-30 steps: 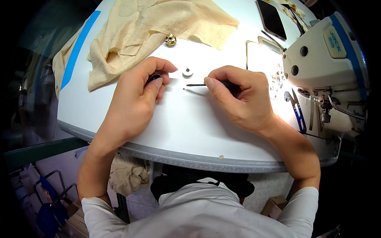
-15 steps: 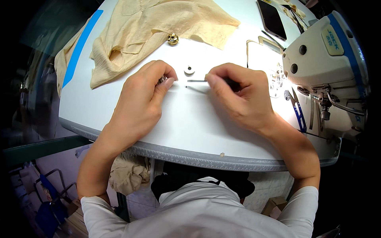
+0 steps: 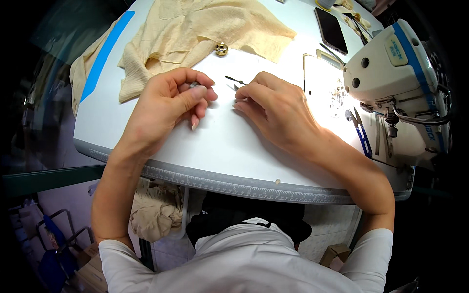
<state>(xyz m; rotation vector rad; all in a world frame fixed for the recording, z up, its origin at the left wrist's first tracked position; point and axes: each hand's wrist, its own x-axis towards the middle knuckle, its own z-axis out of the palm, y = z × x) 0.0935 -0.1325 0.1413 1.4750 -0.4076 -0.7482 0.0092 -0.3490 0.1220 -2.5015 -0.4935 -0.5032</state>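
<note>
My left hand (image 3: 168, 97) is closed on a small silver metal part (image 3: 195, 85), pinched between thumb and forefinger; the other fingers curl loosely below. Across from it, low over the white tabletop, my right hand (image 3: 273, 105) has its fingers drawn together, pointing left. A thin dark tool (image 3: 234, 79) shows just beyond the right fingertips, its other end hidden behind the hand. Beside it a sliver of grey metal peeks out; what the right fingers grip is hidden. Farther back, a gold-coloured bobbin case (image 3: 221, 49) rests at the edge of the beige cloth (image 3: 205, 24).
A white sewing machine (image 3: 391, 68) stands on the right under a bright light. Blue-handled thread snips (image 3: 362, 134) lie beside it. A black phone (image 3: 332, 30) is at the back right. A grey ruler strip (image 3: 234, 184) edges the table (image 3: 215, 151).
My right hand has moved left and turned knuckles-up, covering the spot where a small round metal bobbin lay. The dark tool now points away at an angle. My left hand's lower fingers have loosened.
</note>
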